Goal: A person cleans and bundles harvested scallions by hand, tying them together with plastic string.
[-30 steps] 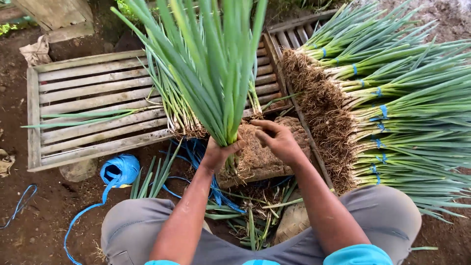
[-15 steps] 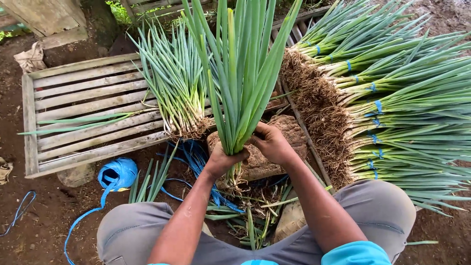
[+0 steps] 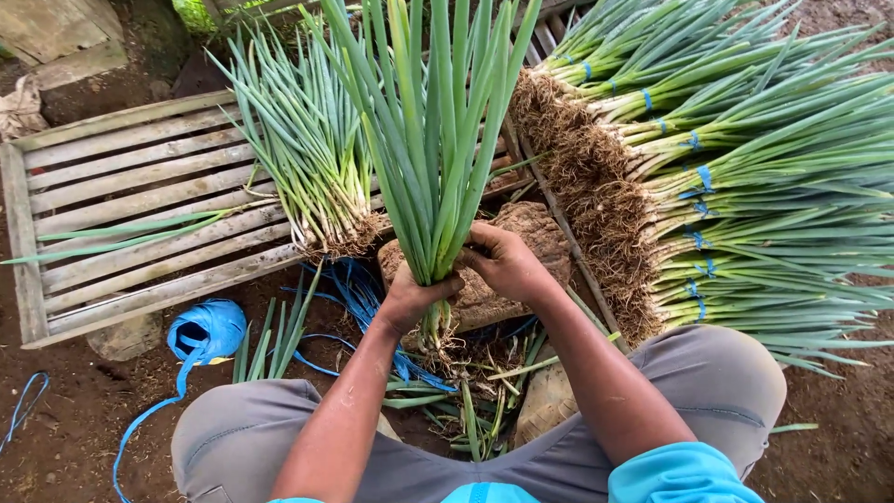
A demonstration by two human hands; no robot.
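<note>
Head view: the left hand (image 3: 410, 296) has its fingers closed around the lower stems of an upright bunch of green onions (image 3: 438, 140), held above the person's knees, with its roots hanging below the grip. The right hand (image 3: 507, 263) pinches the same stems from the other side, fingers closed on them. A loose bunch (image 3: 307, 158) lies on the wooden slatted pallet (image 3: 121, 224), tied bundles (image 3: 745, 177) are stacked at right, and a roll of blue string (image 3: 207, 331) lies on the soil.

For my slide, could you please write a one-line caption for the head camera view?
Both hands, left hand and right hand, grip an upright bunch of green onions beside tied bundles.
</note>
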